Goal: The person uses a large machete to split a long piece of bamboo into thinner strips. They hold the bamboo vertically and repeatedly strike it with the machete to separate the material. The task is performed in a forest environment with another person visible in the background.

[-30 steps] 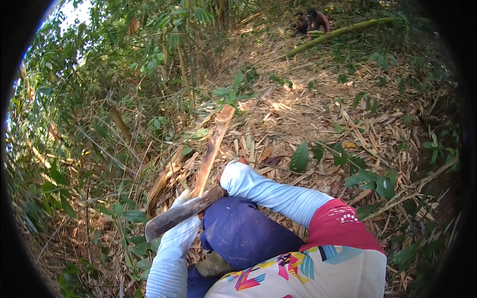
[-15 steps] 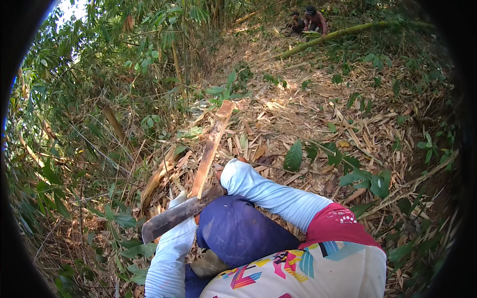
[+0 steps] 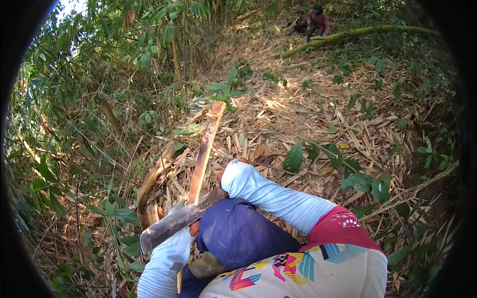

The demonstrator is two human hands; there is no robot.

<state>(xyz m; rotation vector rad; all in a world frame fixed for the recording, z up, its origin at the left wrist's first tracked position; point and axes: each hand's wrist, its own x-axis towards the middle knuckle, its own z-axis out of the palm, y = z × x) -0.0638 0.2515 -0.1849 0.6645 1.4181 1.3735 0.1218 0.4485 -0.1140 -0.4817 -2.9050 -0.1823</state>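
Observation:
A long split bamboo strip (image 3: 204,154) slants up and away in front of my raised knee. Partly hidden by the blade and sleeve, my left hand (image 3: 194,228) is closed around the strip low down, and the strip's lower end shows beside my left forearm. Across the strip lies the dark, broad blade of a machete (image 3: 171,226), its blunt tip pointing left. My right hand (image 3: 220,177) is closed at the machete's handle end beside the knee; the sleeve cuff covers most of it and the handle is hidden.
My blue-clad knee (image 3: 233,231) is right below the blade. Dry bamboo leaves (image 3: 298,116) litter the slope, and a leafy green sprig (image 3: 294,156) lies to the right. Dense brush stands left. Far off, two people (image 3: 318,22) sit near a fallen green bamboo stem (image 3: 357,32).
The strip has shifted left and slid down toward me, and its lower end now shows by my left forearm. My left hand moved slightly down with it. The machete's tip dipped a little.

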